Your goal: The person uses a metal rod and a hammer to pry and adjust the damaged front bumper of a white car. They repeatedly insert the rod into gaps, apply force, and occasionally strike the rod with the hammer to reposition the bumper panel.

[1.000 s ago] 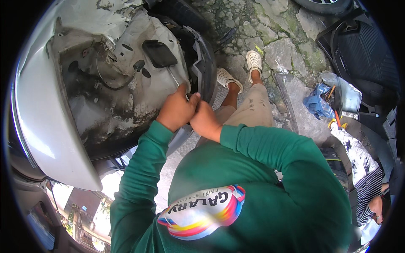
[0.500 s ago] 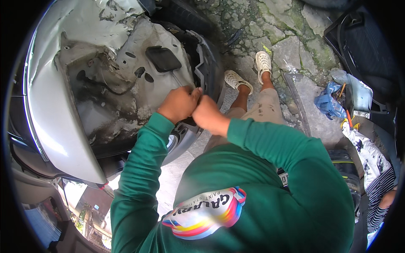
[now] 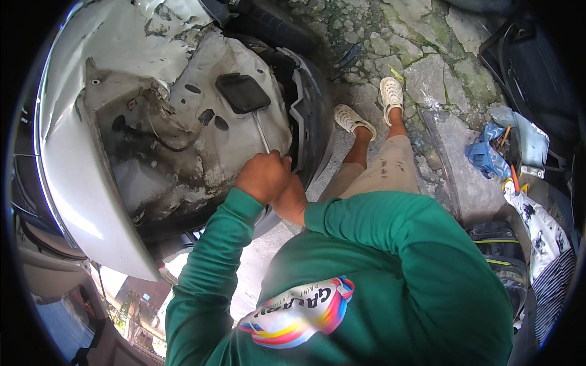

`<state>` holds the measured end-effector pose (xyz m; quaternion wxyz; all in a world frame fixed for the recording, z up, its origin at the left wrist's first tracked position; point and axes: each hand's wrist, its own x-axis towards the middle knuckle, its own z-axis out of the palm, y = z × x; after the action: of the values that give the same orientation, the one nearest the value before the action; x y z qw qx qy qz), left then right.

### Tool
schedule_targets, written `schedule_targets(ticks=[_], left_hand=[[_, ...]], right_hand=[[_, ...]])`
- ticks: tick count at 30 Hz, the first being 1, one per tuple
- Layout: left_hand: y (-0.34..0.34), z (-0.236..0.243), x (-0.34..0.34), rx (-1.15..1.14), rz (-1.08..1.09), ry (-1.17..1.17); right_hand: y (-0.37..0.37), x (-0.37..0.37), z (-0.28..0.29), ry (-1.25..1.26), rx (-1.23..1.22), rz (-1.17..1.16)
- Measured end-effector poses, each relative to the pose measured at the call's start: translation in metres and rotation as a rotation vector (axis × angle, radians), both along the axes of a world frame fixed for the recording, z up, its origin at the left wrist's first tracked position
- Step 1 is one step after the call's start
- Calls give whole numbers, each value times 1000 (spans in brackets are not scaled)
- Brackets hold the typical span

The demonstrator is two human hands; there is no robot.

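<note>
Cracked, mossy stone paving (image 3: 427, 82) spreads across the upper middle and right. At far left curves a silver car panel (image 3: 91, 216); beside it lies dirt-smeared bare metal (image 3: 198, 143), crumpled toward the top. On that metal sits a black rectangular piece (image 3: 242, 93), and from its lower edge a thin metal rod (image 3: 261, 130) slants down to the left hand (image 3: 264, 177), whose fingers curl round the rod's near end. Just right and lower, the right hand (image 3: 289, 198) meets the left, its fingers mostly hidden; whether it grips anything I cannot tell. Farther right come a dark curved bumper (image 3: 316, 100), two cream clogs (image 3: 392, 100), a blue bag (image 3: 486, 152) and a black backpack (image 3: 497, 247).
</note>
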<state>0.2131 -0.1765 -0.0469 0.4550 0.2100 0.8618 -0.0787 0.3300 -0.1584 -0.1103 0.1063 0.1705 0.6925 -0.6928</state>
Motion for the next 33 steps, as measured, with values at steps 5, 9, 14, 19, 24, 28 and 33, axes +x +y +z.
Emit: schedule_targets(ticks=[5, 9, 14, 19, 24, 28, 33], left_hand=[[-5, -11, 3, 20, 99, 20], [26, 20, -9, 33, 197, -15], [18, 20, -13, 99, 269, -75], [10, 16, -6, 154, 330, -80], [-12, 13, 11, 146, 248, -140], [-19, 20, 18, 176, 232, -110], [-30, 13, 16, 202, 226, -132]], right_hand=[[-1, -2, -8, 20, 6, -1], [61, -11, -2, 130, -98, 122], [69, -12, 18, 65, -143, 145], [66, -13, 19, -141, -275, 124], [7, 12, -12, -38, -222, 85], [-6, 13, -14, 12, -224, 6], [-25, 19, -16, -47, -251, -36]])
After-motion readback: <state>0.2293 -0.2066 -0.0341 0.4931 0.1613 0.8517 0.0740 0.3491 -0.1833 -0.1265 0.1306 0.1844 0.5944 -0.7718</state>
